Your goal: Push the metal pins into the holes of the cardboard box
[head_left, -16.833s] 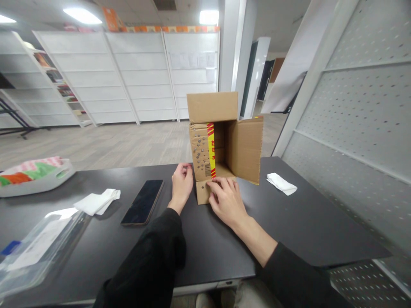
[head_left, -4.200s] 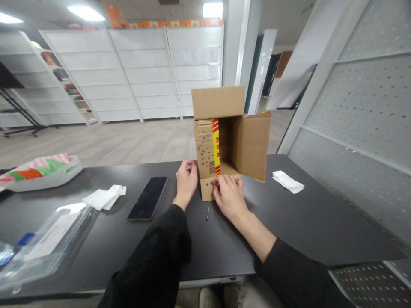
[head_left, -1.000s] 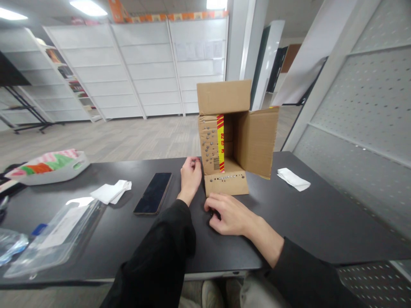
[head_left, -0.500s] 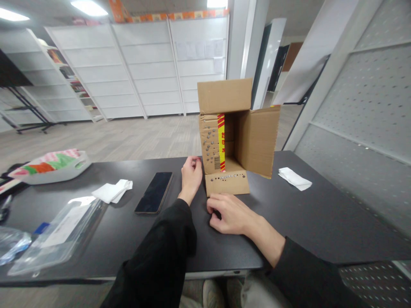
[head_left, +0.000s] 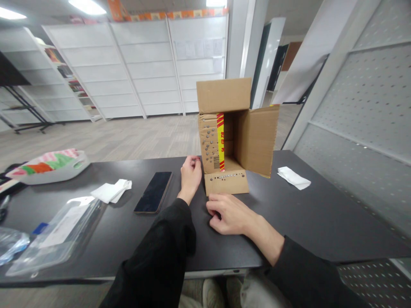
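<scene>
An open cardboard box [head_left: 242, 132] stands on the dark table with its opening towards me. Round grey metal studs dot its left flap [head_left: 208, 143], beside a yellow and red tape strip [head_left: 221, 141]. A row of similar studs crosses the bottom flap [head_left: 226, 184], which lies on the table. Close to the box's left side is my left hand [head_left: 192, 173], fingers curled together; whatever they may hold is hidden, though a bit of red shows at the fingertips. In front of the bottom flap my right hand [head_left: 229, 214] rests loosely closed, with nothing visible in it.
Left of my left hand lies a black phone [head_left: 153, 192]. Beyond it are a folded white tissue [head_left: 112, 191], a clear plastic case [head_left: 61, 235] and a pale basket [head_left: 72, 171] with colourful cloth. Another white tissue [head_left: 293, 177] lies right of the box.
The whole view has shifted very slightly. Both hands and the box keep their places relative to each other.
</scene>
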Available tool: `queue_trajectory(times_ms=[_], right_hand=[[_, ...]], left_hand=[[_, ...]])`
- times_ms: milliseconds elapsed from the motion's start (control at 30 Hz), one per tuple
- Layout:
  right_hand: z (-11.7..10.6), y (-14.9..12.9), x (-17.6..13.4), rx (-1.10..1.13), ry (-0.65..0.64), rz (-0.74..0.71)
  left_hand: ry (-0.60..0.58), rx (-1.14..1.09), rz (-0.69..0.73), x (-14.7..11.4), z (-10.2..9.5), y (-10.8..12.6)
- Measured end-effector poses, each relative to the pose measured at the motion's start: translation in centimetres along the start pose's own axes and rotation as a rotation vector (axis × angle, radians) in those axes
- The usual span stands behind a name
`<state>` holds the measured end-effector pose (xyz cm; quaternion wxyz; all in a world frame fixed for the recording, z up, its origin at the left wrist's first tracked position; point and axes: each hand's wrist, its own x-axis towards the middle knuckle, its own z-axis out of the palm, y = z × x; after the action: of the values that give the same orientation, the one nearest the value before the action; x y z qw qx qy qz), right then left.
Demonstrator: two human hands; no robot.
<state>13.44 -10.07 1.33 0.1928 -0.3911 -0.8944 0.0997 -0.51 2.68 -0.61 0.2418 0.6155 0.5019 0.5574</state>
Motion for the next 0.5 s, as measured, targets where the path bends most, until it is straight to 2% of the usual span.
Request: queue_trajectory(times_ms=[233, 500], right_hand=[[-0.33, -0.06, 0.02, -0.046, 0.04, 0.06], [-0.48, -0.08, -0.04, -0.042, -0.016, 0.065]], left_hand=[[0.001, -0.017, -0.003, 0.06, -0.01, -0.23], [-0.003, -0.01, -0.007, -0.03, -0.07, 0.25]])
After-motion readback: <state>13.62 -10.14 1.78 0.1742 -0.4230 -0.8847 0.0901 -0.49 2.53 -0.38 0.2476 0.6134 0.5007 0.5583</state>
